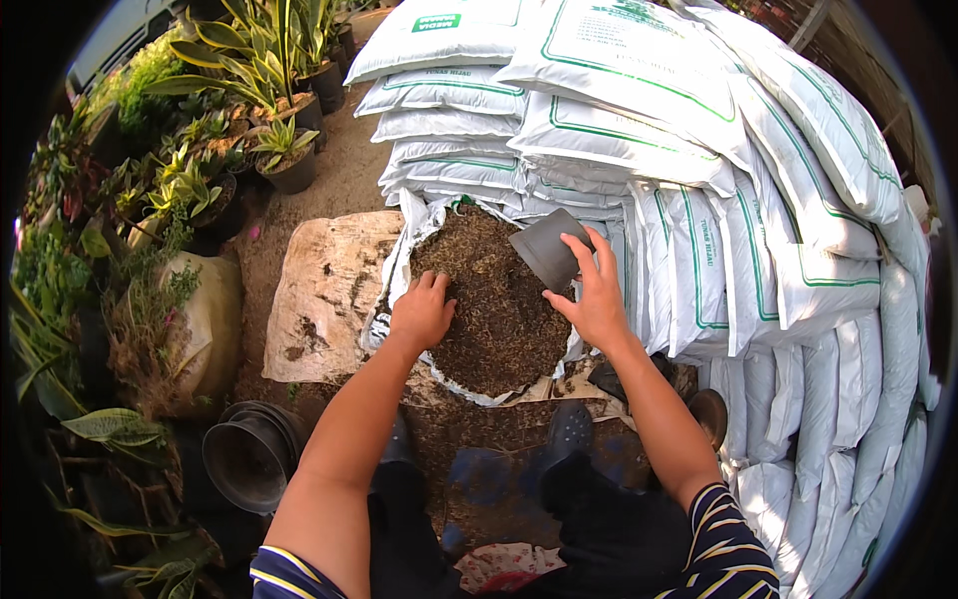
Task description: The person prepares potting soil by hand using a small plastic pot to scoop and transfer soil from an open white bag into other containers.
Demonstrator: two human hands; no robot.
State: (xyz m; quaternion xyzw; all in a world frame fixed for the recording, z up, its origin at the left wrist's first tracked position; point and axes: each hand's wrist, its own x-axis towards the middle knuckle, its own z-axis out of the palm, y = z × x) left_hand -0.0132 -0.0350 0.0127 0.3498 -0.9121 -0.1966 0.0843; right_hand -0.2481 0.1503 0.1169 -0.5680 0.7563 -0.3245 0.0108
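An opened white sack [494, 398] with its rim rolled back stands before me, full of dark brown potting mix [494, 314] with coarse bits. Over the sack's right side, my right hand [599, 303] holds a dark grey plastic plant pot [550, 247] by its base end, thumb below and fingers above. The pot is tilted, its mouth turned left toward the mix. My left hand [423, 311] lies across the sack's left rim, its curled fingers at the surface of the mix. Whether those fingers grip anything is hidden.
Stacked white sacks [599, 67] bearing green print rise behind and to the right. A stained woven sheet [322, 299] lies under the open sack. Nested black pots [251, 457] lie at lower left. Potted snake plants [281, 52] and other greenery line the left. My clogs [569, 430] show below.
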